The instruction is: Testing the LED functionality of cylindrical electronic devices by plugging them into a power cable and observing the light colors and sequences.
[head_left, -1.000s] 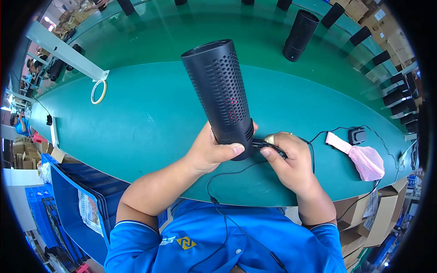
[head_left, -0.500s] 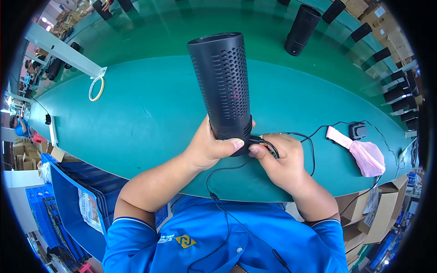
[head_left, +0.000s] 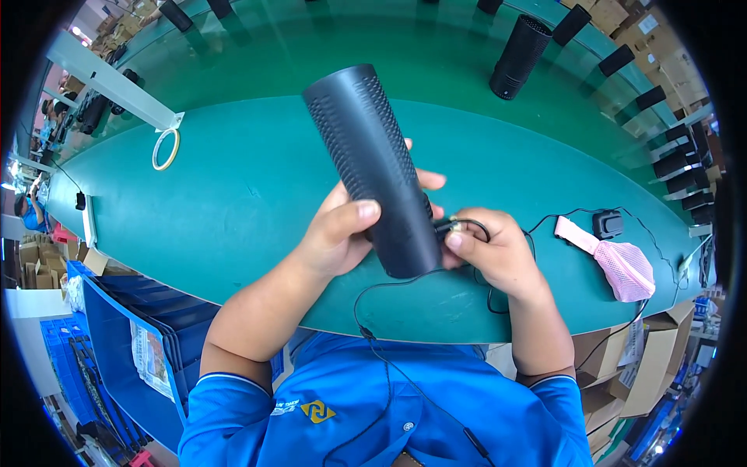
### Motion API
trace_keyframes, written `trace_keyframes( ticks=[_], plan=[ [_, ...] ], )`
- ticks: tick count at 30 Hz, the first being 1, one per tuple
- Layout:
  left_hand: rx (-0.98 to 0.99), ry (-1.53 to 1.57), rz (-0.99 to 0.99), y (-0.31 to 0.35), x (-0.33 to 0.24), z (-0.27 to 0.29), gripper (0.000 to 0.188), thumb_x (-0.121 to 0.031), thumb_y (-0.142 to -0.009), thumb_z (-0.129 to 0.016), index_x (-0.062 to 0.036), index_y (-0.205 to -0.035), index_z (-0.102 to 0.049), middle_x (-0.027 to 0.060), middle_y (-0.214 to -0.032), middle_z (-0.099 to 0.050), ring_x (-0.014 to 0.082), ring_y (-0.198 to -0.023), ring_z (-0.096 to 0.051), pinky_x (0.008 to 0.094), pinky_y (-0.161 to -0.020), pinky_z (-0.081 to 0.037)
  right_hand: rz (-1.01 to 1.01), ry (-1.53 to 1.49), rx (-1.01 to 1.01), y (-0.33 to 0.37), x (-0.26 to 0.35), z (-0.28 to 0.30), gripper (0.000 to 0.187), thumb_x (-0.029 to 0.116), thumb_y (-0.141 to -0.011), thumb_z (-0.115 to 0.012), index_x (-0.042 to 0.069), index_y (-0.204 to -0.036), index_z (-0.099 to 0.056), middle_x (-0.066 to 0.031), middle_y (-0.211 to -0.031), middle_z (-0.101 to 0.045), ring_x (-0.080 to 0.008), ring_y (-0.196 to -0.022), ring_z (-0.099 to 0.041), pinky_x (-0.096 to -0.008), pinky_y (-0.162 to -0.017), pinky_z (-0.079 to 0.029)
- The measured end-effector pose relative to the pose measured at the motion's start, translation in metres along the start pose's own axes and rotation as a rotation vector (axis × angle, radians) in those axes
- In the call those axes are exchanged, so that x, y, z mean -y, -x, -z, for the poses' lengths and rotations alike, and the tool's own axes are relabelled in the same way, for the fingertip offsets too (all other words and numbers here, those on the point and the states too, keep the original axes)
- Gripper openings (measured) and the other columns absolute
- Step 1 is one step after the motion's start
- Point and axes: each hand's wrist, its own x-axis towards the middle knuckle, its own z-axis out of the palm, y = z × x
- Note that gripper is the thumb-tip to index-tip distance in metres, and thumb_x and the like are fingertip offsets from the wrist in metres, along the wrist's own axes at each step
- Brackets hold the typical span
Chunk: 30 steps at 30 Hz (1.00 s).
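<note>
My left hand (head_left: 336,232) is wrapped round a black perforated cylinder (head_left: 372,159), with the thumb across its front and fingertips showing on the far side. The cylinder is tilted, its top leaning left and its lower end over the green table (head_left: 233,226). At its lower right side, my right hand (head_left: 502,253) pinches the plug end of a black cable (head_left: 481,223). The plug is against the cylinder's side; whether it is fully seated cannot be seen. The cable loops round beside the right hand.
On the right lie a pink mesh pouch (head_left: 626,271) and a black adapter (head_left: 608,224). A roll of tape (head_left: 165,149) rests by a white post (head_left: 117,89). Another perforated cylinder (head_left: 520,58) stands farther back. Blue bins (head_left: 128,342) and cardboard boxes (head_left: 650,358) flank me.
The cylinder has turned about its length and tilted farther left, so a plain smooth strip faces me. My left hand has shifted up its side; the right hand stays at the plug.
</note>
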Motion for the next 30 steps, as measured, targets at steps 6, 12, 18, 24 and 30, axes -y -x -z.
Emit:
trace_keyframes(
  ticks=[6,12,18,24,30],
  plan=[
    [-0.247,-0.208,-0.194,-0.004,-0.004,0.004,0.069,-0.018,-0.077,-0.065,-0.0046,-0.135,-0.031,0.0176,-0.121,-0.051,0.0253,-0.104,-0.057,0.0339,-0.089,-0.045,0.666,0.632,-0.566,-0.012,-0.016,0.003,0.033,0.002,-0.078,-0.061,0.002,-0.11,-0.056,-0.009,-0.103,-0.062,-0.0237,-0.094,-0.054,-0.0329,-0.082,-0.042],
    [-0.236,-0.623,-0.223,0.006,0.006,-0.006,0.065,-0.019,-0.078,-0.067,-0.0031,-0.132,-0.035,0.0182,-0.124,-0.049,0.0273,-0.104,-0.056,0.0339,-0.088,-0.045,0.492,0.407,-0.23,-0.001,-0.018,-0.03,0.065,0.011,-0.07,-0.072,0.002,-0.129,-0.044,-0.0147,-0.12,-0.055,-0.0298,-0.104,-0.052,-0.0363,-0.089,-0.043],
    [-0.036,-0.86,-0.214,0.014,0.01,-0.005,0.064,-0.016,-0.074,-0.073,-0.0049,-0.129,-0.041,0.0151,-0.12,-0.053,0.0277,-0.101,-0.057,0.0355,-0.088,-0.045,0.386,0.403,-0.151,-0.001,-0.024,-0.034,0.085,0.015,-0.064,-0.078,0.003,-0.137,-0.036,-0.0161,-0.129,-0.051,-0.0298,-0.114,-0.051,-0.0384,-0.095,-0.04],
    [0.079,-0.955,-0.455,0.003,0.019,0.001,0.069,-0.011,-0.066,-0.077,-0.008,-0.128,-0.046,0.0101,-0.116,-0.057,0.0264,-0.098,-0.057,0.0354,-0.086,-0.045,0.501,0.386,-0.156,-0.007,-0.051,-0.028,0.079,0.014,-0.064,-0.078,0.004,-0.133,-0.04,-0.0158,-0.129,-0.052,-0.0276,-0.112,-0.053,-0.0368,-0.091,-0.04],
    [0.143,-1.163,-0.789,-0.002,0.007,-0.005,0.071,-0.011,-0.059,-0.079,-0.0105,-0.125,-0.052,0.0059,-0.113,-0.059,0.023,-0.094,-0.057,0.0335,-0.083,-0.045,0.66,0.417,-0.212,-0.013,-0.055,-0.028,0.072,0.012,-0.065,-0.077,0.006,-0.128,-0.043,-0.0146,-0.124,-0.057,-0.0252,-0.105,-0.058,-0.0342,-0.085,-0.04]
  ],
)
